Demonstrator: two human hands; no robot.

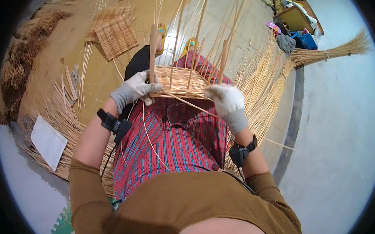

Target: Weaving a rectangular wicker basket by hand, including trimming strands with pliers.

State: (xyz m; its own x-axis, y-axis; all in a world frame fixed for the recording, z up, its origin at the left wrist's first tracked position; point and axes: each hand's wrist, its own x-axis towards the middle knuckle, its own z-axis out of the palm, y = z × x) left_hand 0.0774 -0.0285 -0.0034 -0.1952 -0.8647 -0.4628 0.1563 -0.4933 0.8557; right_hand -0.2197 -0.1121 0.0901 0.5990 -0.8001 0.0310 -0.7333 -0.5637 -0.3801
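Observation:
A partly woven wicker basket (181, 80) rests on my lap, with upright stakes rising from its rim. My left hand (135, 91), in a pale glove, is closed round its near left corner, beside a thick flat wooden stake (153, 51). At the near right corner my right hand (227, 99), also gloved, pinches the rim. Below that stretch a loose wicker strand (191, 104) slants down to the right, passing by the right hand. Thin strand ends hang from the left corner over the red checked cloth (176, 138) on my lap.
Woven square panels (116, 36) lie on the floor at the far left. Loose wicker rods (263, 86) spread to my right, with a tied bundle (331, 52) beyond. A white sheet (48, 142) lies on sticks at left. A blue basket (304, 40) stands far right.

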